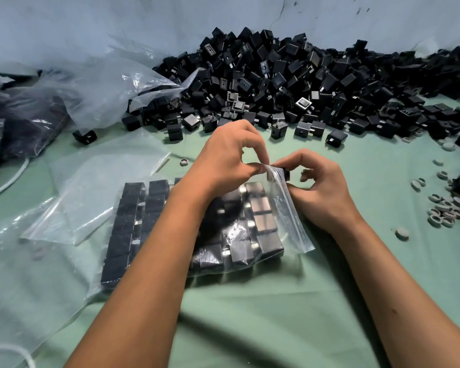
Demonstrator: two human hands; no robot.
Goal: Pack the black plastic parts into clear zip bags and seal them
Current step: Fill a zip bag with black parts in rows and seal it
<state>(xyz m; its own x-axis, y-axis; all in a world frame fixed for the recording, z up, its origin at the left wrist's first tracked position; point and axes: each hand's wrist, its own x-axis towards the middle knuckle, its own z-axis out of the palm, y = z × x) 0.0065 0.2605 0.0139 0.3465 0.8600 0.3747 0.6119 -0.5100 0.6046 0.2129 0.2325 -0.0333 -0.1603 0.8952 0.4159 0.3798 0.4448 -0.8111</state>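
A clear zip bag (290, 221) lies on the green table, filled with rows of black plastic parts (133, 224). My left hand (229, 155) pinches the bag's zip strip at its far corner. My right hand (322, 187) grips the same strip just to the right, with one black part (286, 174) showing between the fingers at the bag's mouth. My left forearm crosses over the middle of the bag and hides part of it. A large heap of loose black parts (290, 81) fills the back of the table.
Empty clear bags (91, 187) lie to the left, with a big crumpled plastic sack (104, 88) behind them. Dark filled bags (19, 123) sit at the far left. Several small grey rings (441, 208) are scattered at the right. A white cord (11, 179) runs along the left edge.
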